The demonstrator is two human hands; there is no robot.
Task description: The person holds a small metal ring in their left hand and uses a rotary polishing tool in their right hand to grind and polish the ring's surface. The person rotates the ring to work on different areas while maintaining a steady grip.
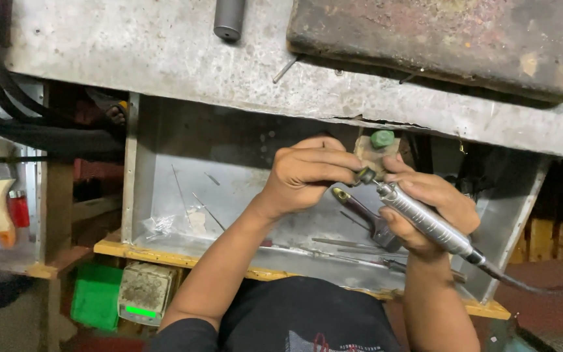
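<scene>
My left hand [307, 173] is closed around a small workpiece that its fingers hide, held against a worn wooden bench peg [367, 151] under the bench edge. My right hand [434, 208] grips a silver knurled rotary handpiece [425, 221] like a pen, its dark tip touching the spot at my left fingertips. A black flexible cable [535, 283] runs from the handpiece off to the right. A small green lump [382, 138] sits on top of the peg.
A metal catch tray [164, 195] lies beneath my hands, holding pliers [366, 215], thin rods and files. Above is the grey bench top [164, 58] with a rusty slab [444, 39] and a dark cylinder [229, 18]. A green bin [96, 293] and a small scale [143, 292] sit lower left.
</scene>
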